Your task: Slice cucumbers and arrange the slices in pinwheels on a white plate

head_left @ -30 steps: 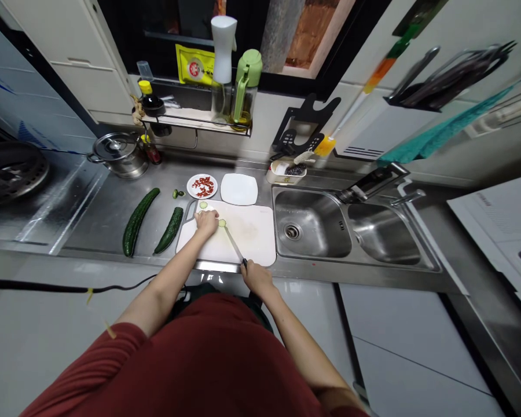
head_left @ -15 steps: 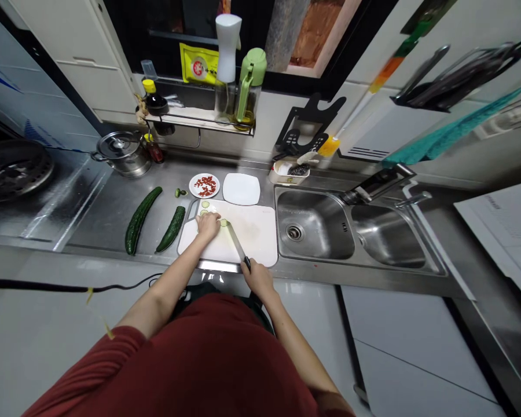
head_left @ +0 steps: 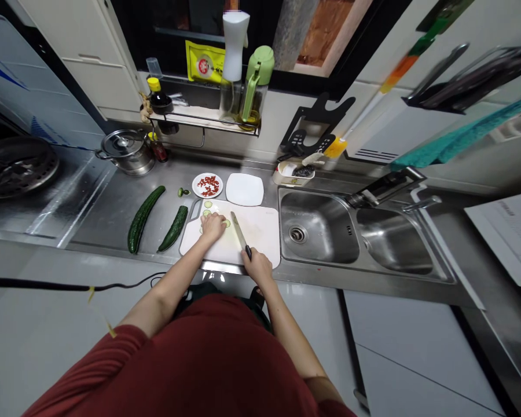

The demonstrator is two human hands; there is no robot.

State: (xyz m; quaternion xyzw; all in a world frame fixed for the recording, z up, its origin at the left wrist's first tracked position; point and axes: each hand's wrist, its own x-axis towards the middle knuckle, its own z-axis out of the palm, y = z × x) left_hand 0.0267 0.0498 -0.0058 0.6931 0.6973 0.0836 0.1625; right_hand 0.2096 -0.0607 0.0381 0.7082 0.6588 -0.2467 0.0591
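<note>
On the white cutting board (head_left: 260, 223), my left hand (head_left: 213, 227) is lowered with bent fingers, the fingertips against a pale green cucumber slice (head_left: 227, 223). More slices, among them a cucumber slice (head_left: 208, 204), lie around and partly beneath that hand. My right hand (head_left: 259, 267) is wrapped round the black handle of a kitchen knife (head_left: 238, 229). Its blade points away from me over the board, a little right of the slice and apart from it. Left of the board lie a shorter cut cucumber (head_left: 173, 229) and a long whole cucumber (head_left: 145, 220).
Behind the board stand a plate of chopped red pieces (head_left: 207, 186) and a white square plate (head_left: 244, 189). Cucumber ends (head_left: 181, 191) lie nearby. A double sink (head_left: 316, 226) adjoins on the right; a lidded pot (head_left: 128, 152) stands back left. A shelf (head_left: 204, 117) holds bottles.
The knife's tip has drawn away from the slice, and the blade now stands apart to its right. My left hand has shifted slightly right on the board. The whole view has moved a little.
</note>
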